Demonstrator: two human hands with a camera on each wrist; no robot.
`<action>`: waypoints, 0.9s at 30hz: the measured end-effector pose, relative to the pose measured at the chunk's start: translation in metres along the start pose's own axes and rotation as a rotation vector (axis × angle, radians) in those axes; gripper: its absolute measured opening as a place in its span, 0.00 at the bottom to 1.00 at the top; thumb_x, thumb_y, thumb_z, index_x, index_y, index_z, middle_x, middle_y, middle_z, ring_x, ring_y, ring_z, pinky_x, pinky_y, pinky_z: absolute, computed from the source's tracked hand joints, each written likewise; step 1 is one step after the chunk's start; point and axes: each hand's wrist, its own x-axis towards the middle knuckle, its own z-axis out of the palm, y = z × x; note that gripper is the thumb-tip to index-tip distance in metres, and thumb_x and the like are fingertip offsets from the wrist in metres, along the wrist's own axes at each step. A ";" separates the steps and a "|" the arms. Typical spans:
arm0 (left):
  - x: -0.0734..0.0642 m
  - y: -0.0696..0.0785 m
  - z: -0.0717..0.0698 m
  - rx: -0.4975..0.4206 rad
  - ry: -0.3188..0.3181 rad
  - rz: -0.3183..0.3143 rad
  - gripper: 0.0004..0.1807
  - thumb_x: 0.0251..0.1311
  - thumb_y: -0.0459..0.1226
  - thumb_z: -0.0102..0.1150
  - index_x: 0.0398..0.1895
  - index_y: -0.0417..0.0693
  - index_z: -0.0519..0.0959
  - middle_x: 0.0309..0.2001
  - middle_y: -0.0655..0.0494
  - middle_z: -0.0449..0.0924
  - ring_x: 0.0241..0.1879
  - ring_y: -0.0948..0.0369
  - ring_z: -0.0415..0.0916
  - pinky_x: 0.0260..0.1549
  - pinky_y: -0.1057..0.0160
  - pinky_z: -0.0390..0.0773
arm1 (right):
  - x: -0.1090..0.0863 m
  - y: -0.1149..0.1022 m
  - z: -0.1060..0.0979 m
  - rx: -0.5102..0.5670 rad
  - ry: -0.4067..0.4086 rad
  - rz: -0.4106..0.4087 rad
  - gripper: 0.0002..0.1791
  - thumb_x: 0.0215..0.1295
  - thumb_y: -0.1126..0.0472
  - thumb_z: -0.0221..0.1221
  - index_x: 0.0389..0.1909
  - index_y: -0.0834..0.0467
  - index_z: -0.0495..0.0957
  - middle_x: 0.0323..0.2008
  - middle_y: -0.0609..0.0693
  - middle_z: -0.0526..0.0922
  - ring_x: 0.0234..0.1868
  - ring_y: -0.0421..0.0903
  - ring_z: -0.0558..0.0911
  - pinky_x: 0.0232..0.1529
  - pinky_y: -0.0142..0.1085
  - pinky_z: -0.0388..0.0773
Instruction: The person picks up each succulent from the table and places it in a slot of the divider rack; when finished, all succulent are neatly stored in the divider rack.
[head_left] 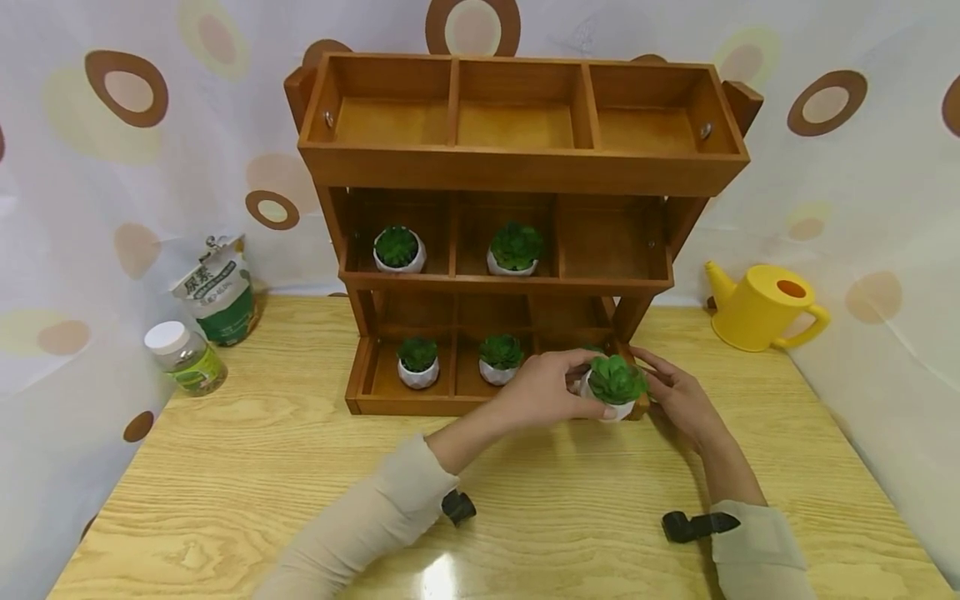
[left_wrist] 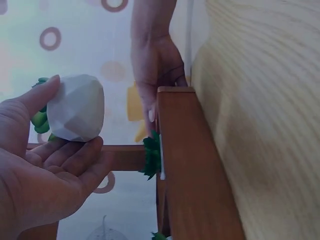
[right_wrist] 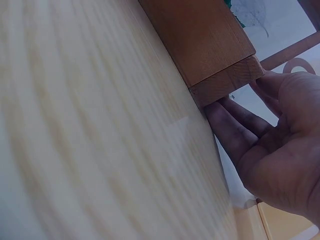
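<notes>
My left hand [head_left: 551, 390] holds a small potted succulent [head_left: 617, 381] with green leaves, raised over the right end of the bottom shelf tray. In the left wrist view, thumb and fingers pinch its white faceted pot [left_wrist: 77, 107], which is tipped on its side there. My right hand [head_left: 681, 404] rests its fairly straight fingers against the right end of the wooden plant stand [head_left: 420, 407]. One fingertip reaches over the rim in the left wrist view. Another succulent [left_wrist: 152, 156] sits in the right bottom compartment, mostly hidden behind my left hand in the head view.
Two succulents [head_left: 417, 363] [head_left: 501, 359] fill the other bottom compartments; two more [head_left: 399, 249] [head_left: 514, 248] stand on the middle shelf. At the right is a yellow watering can [head_left: 761, 308]. A white-capped jar [head_left: 187, 358] and a green-and-white bag [head_left: 219, 292] stand at the left.
</notes>
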 end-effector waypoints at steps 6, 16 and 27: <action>0.002 0.010 -0.017 0.058 0.025 0.041 0.38 0.54 0.53 0.75 0.70 0.60 0.74 0.62 0.62 0.81 0.58 0.62 0.79 0.52 0.66 0.78 | 0.001 -0.002 0.000 0.011 0.002 -0.008 0.33 0.80 0.45 0.47 0.81 0.50 0.54 0.74 0.64 0.65 0.50 0.24 0.78 0.49 0.28 0.79; 0.000 0.031 -0.046 0.013 0.034 0.039 0.38 0.56 0.51 0.74 0.70 0.56 0.74 0.58 0.61 0.83 0.55 0.64 0.80 0.50 0.67 0.79 | 0.000 -0.004 0.003 0.056 0.015 0.013 0.38 0.79 0.44 0.49 0.81 0.55 0.50 0.74 0.68 0.62 0.48 0.24 0.79 0.48 0.27 0.82; 0.003 0.048 -0.067 -0.035 0.071 0.086 0.36 0.57 0.49 0.73 0.69 0.55 0.74 0.59 0.62 0.82 0.60 0.61 0.79 0.56 0.64 0.79 | 0.001 0.000 0.002 0.086 -0.011 0.002 0.36 0.79 0.43 0.48 0.81 0.51 0.53 0.75 0.66 0.61 0.50 0.26 0.81 0.49 0.28 0.82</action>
